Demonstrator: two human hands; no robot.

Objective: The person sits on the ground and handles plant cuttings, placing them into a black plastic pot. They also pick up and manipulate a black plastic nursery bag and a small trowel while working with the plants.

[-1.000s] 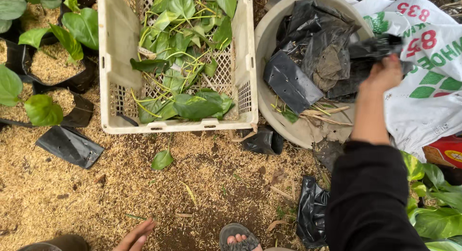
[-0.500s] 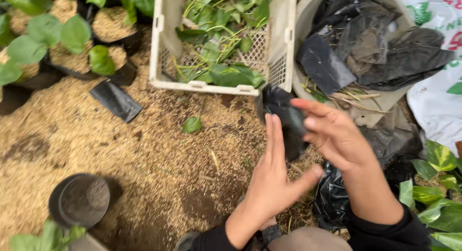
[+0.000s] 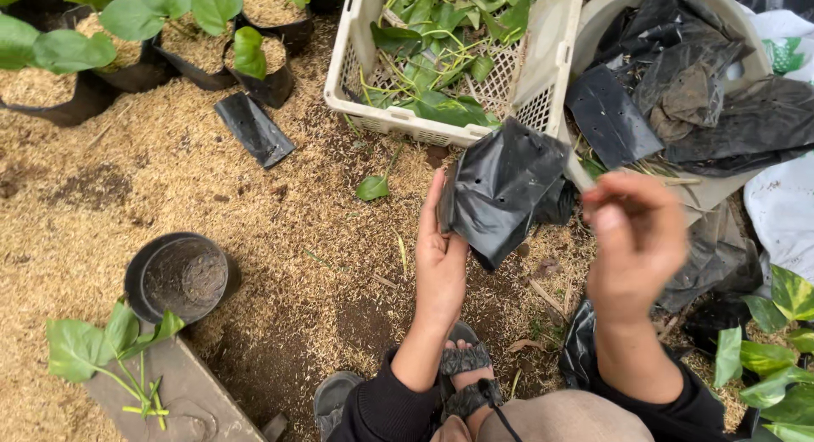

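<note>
black plastic grow bag now hangs spread open at mid-frame, where half a second ago it was a crumpled wad between the hands. left hand stands edge-up with flat fingers, pinching the bag's left rim. right hand, at three o'clock of the bag, is blurred, fingers curled; whether it grips the bag i cannot tell. one white crate of leafy cuttings sits at twelve o'clock, one round basin of black bags at one o'clock, one empty black pot at nine o'clock.
</note>
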